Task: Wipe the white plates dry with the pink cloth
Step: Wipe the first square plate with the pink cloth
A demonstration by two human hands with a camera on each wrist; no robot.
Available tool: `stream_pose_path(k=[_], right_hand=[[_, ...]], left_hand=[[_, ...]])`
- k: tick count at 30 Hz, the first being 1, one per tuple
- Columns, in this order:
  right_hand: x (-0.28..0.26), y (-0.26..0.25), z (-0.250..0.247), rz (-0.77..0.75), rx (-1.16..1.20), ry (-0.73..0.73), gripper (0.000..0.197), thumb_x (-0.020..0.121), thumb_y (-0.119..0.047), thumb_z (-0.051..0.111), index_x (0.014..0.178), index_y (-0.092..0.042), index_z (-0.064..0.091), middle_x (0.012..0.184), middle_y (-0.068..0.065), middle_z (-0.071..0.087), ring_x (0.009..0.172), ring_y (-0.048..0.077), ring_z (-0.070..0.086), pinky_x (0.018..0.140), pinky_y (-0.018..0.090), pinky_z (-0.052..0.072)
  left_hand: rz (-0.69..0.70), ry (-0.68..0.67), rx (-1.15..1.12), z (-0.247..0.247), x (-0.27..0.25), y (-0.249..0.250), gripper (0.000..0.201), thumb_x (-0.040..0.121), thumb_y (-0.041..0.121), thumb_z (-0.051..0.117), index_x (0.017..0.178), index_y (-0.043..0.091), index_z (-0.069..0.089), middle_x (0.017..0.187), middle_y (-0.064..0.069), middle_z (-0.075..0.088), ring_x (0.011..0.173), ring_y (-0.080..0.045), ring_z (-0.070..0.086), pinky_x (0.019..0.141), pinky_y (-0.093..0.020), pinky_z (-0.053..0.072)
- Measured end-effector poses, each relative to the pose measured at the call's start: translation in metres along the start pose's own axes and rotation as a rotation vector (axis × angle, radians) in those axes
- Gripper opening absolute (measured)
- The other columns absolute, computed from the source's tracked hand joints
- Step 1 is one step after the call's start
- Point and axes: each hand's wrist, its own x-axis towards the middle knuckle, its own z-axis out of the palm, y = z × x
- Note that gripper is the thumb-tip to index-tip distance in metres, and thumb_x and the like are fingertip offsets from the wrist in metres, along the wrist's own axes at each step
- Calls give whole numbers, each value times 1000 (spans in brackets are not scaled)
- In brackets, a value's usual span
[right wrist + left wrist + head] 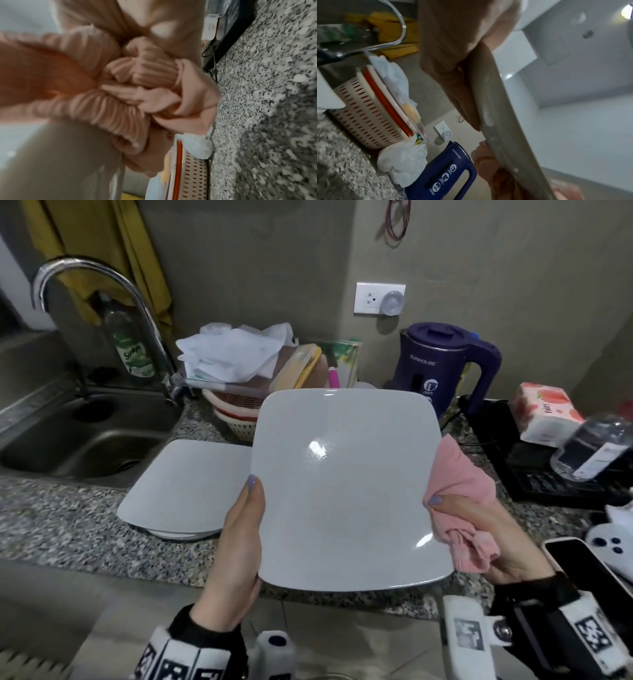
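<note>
Held plate: a white square plate [342, 487] with rounded corners is up off the granite counter [61, 525], its face tipped toward the person, a bright glint near its middle.
Left hand: the left hand [239, 542] grips the plate's left edge, thumb on the face, fingers out of sight behind; from the left wrist view the fingers [458, 83] lie flat along the plate's underside.
Right hand: the right hand [479, 529] is curled round the pink cloth [459, 498] and pinches the plate's right edge through it, thumb on top of the cloth.
Pink cloth: bunched and ribbed, wrapped over the plate's right rim, a loose end hanging near the plate's near right corner; the right wrist view shows it crumpled in folds against the plate's back.
Other plates: a stack of white plates [188, 487] lies on the counter, left of the held plate and just right of the sink [85, 440].
Far side: a curved tap [102, 289] stands over the sink with a green dish soap bottle [132, 344] behind it; a perforated basket [233, 416] piled with white cloths sits against the wall.
Right side: a dark blue kettle [442, 364] stands far right of the plate, with a tissue pack [544, 412] and a clear bottle [596, 446] beyond it.
</note>
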Motion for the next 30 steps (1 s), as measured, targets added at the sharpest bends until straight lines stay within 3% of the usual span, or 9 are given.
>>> stream_pose_path(k=[2, 5, 8, 11, 15, 20, 25, 28, 30], right_hand=[[-1, 4, 2, 0, -29, 29, 64, 16, -29, 98, 71, -3, 77, 83, 17, 74, 69, 21, 72, 58, 23, 57], [0, -5, 9, -86, -251, 141, 40, 54, -18, 89, 89, -6, 73, 100, 17, 73, 78, 18, 72, 68, 27, 59], [-7, -31, 17, -503, -778, 322, 33, 81, -10, 71, 108, -18, 52, 100, -12, 65, 84, 10, 66, 72, 39, 55], [-16, -49, 43, -799, -1198, 157, 54, 80, -16, 69, 126, -30, 44, 120, -5, 46, 102, 12, 53, 83, 34, 47], [3, -21, 80, -575, -1859, 24, 81, 80, -31, 64, 149, -33, 21, 149, 9, 14, 118, 33, 35, 94, 49, 43], [-16, 32, 100, -603, -1834, -393, 74, 68, -28, 71, 135, -19, 43, 143, 6, 28, 103, 33, 45, 60, 40, 50], [17, -1, 90, -621, -1862, -23, 79, 81, -34, 65, 146, -21, 22, 152, 10, 12, 106, 33, 38, 63, 36, 35], [0, 14, 99, -676, -1878, -260, 68, 85, -57, 49, 140, -19, 37, 151, 23, 20, 102, 39, 45, 68, 44, 50], [-12, 25, 106, -703, -1839, -307, 51, 87, -42, 51, 134, -24, 47, 146, 17, 27, 103, 37, 45, 59, 41, 53]], left_hand=[[81, 94, 82, 2, 1, -4, 37, 102, 36, 31, 127, 29, 58, 121, 12, 69, 112, -8, 64, 96, -27, 51], [129, 163, 85, 3, 1, -8, 36, 104, 29, 35, 132, 24, 56, 122, 9, 68, 113, -10, 64, 98, -31, 50], [159, 207, 76, 0, 0, -11, 36, 103, 26, 37, 134, 21, 55, 125, 7, 67, 116, -12, 63, 99, -33, 50], [178, 180, 79, 4, 1, -13, 35, 103, 25, 38, 133, 20, 56, 126, 6, 67, 117, -13, 62, 99, -33, 50], [252, 145, 109, 13, -1, -15, 33, 101, 22, 41, 127, 17, 60, 123, 4, 69, 117, -15, 63, 97, -32, 50], [235, 156, 103, 7, 6, -20, 34, 87, 33, 56, 114, 16, 68, 108, -4, 74, 108, -24, 67, 86, -28, 55], [270, 135, 155, 2, -3, -27, 25, 97, 25, 50, 112, 17, 69, 111, -1, 74, 110, -22, 66, 93, -41, 51], [303, 146, 176, 4, 2, -27, 22, 96, 23, 55, 112, 18, 68, 111, 2, 73, 111, -18, 65, 96, -35, 50], [317, 142, 169, 3, 5, -27, 28, 93, 21, 50, 113, 16, 68, 112, 2, 73, 111, -14, 65, 95, -31, 49]])
